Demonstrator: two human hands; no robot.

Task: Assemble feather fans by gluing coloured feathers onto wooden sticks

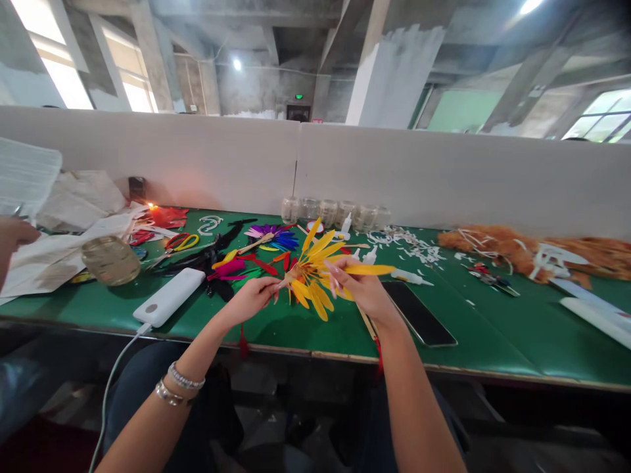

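Note:
A fan of yellow feathers [318, 263] is held a little above the green table [493, 335]. My left hand [254, 295] pinches the fan at its narrow base from the left. My right hand [362, 289] holds the feathers from the right, fingers curled around one long yellow feather [367, 269] that sticks out to the right. Behind the fan lie a purple and blue feather piece [271, 236] and loose pink, red and black feathers [236, 266].
A white power bank [170, 297] with a cable lies at the left, next to a glass jar [111, 260] and scissors [181, 243]. A dark phone [419, 314] lies right of my hands. Glue bottles [411, 276], small jars [330, 212], orange feathers [493, 242]. Another person's hand [12, 240] shows at the far left.

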